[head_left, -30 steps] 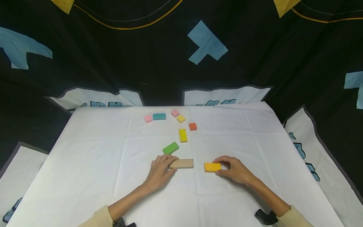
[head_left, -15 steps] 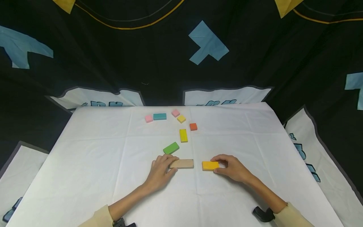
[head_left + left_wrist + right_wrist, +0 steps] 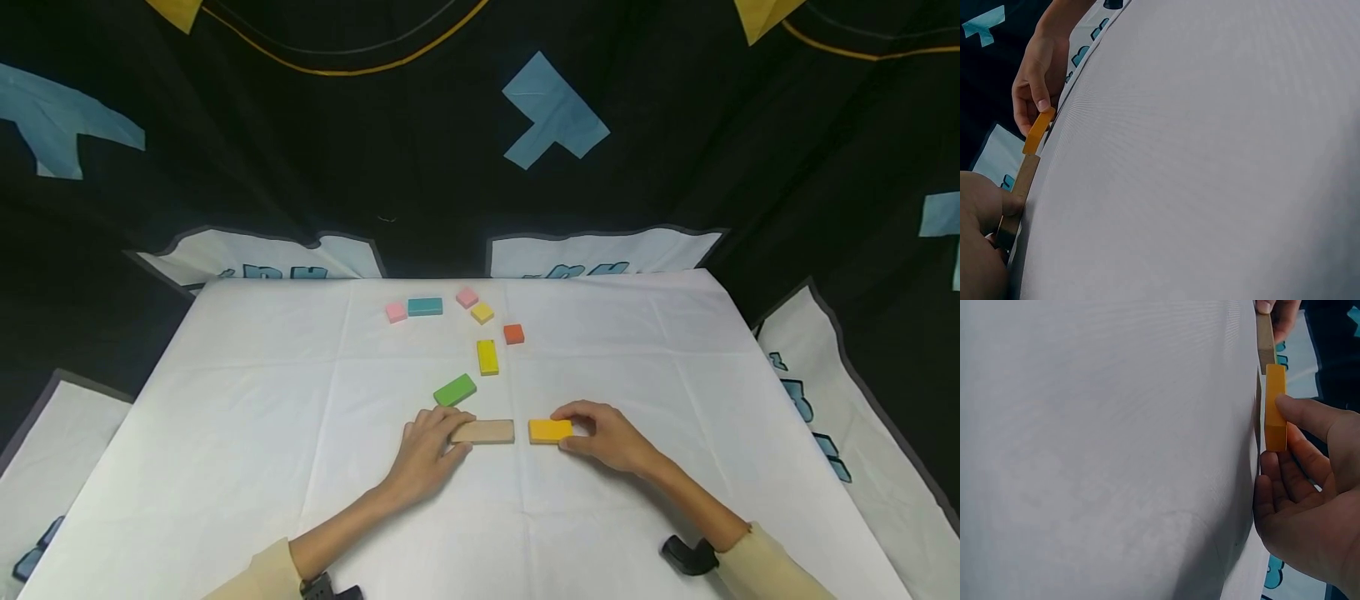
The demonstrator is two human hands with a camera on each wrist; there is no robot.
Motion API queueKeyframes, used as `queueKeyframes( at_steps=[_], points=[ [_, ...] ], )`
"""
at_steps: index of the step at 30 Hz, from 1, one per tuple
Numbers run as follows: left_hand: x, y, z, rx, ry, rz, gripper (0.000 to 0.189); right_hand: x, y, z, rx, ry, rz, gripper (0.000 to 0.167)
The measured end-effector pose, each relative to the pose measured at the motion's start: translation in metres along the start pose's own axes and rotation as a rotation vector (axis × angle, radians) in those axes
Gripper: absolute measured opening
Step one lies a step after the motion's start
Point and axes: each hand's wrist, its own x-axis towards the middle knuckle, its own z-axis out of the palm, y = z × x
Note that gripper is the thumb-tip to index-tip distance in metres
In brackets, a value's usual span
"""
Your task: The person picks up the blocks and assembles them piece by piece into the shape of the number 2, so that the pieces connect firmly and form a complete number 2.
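My left hand (image 3: 426,450) grips the left end of a plain wooden block (image 3: 487,432), thumb on its near side and fingers on the far side. To its right, my right hand (image 3: 611,437) pinches an orange-yellow block (image 3: 550,431) between thumb and fingers at its right end. A narrow gap separates the two blocks in the head view. In the right wrist view the thumb presses the near face of the orange-yellow block (image 3: 1275,406), and the wooden block (image 3: 1265,340) shows beyond it. Just behind my left fingers lies a green block (image 3: 455,390).
Farther back on the white-covered table (image 3: 225,433) are a yellow block (image 3: 487,357), an orange-red block (image 3: 513,334), a small yellow block (image 3: 482,312), a teal block (image 3: 425,307) and two pink blocks, one left (image 3: 396,312) and one right (image 3: 467,297). A dark printed cloth (image 3: 435,167) hangs behind.
My right hand has moved left with the orange-yellow block, narrowing the gap to the wooden block. My left hand and the wooden block have stayed in place.
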Motion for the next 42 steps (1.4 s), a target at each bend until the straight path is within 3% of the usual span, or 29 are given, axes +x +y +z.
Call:
queueKeyframes(
  at_steps=[32, 42],
  points=[
    [0.000, 0.002, 0.000, 0.007, -0.012, -0.015, 0.035, 0.013, -0.007, 0.013, -0.004, 0.009, 0.039, 0.032],
    [0.000, 0.003, -0.002, 0.007, -0.007, -0.008, 0.035, 0.015, -0.007, 0.014, 0.011, -0.011, 0.013, 0.032]
  ],
)
